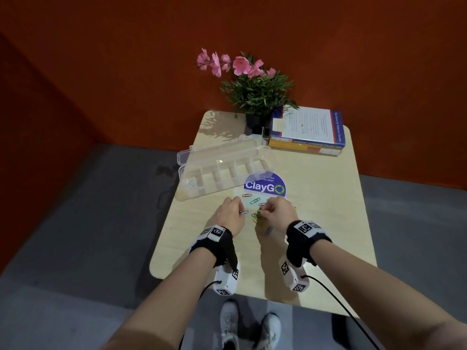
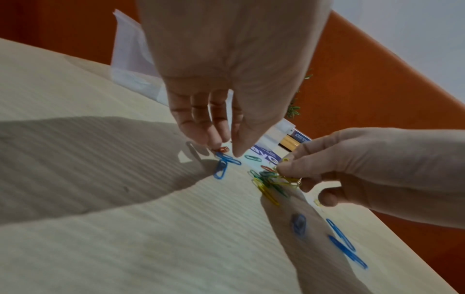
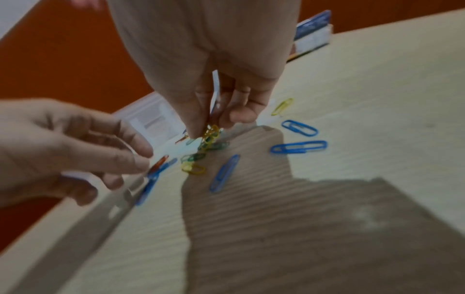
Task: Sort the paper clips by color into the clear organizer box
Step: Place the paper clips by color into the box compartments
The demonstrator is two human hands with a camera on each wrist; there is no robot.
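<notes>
Separating the tangle: the right hand (image 3: 214,111) pinches a knot of yellow and green clips (image 3: 210,135) near the middle of the counter (image 1: 316,213), its thumb and fingertips closed on the yellow one at the top.
Left hand: the left hand (image 2: 226,111) points its fingers down, tips closed over a red clip (image 2: 222,149) that lies against two crossed blue clips (image 2: 225,162); whether the red clip is lifted or only touched cannot be told.
Loose stock: more blue clips (image 3: 298,147) lie singly on the near-right side of the cluster; one yellow clip (image 3: 281,106) lies apart, toward the far edge.
Organizer box: the clear organizer box (image 1: 222,173) sits open toward the far-left corner of the counter, lid thrown back, with a few clear or pale items in its leftmost compartment; the others look bare.
Progress, judged: early, most clips unsorted.
Recommended method: lift one colour at a time; shake the knot gently so hooked clips drop free before carrying.
Risk: a green clip riding along with the yellow into the wrong compartment.
Surroundings: a potted plant (image 1: 252,92) and stacked books (image 1: 307,132) stand at the far edge, a round sticker (image 1: 265,188) beside the box.
</notes>
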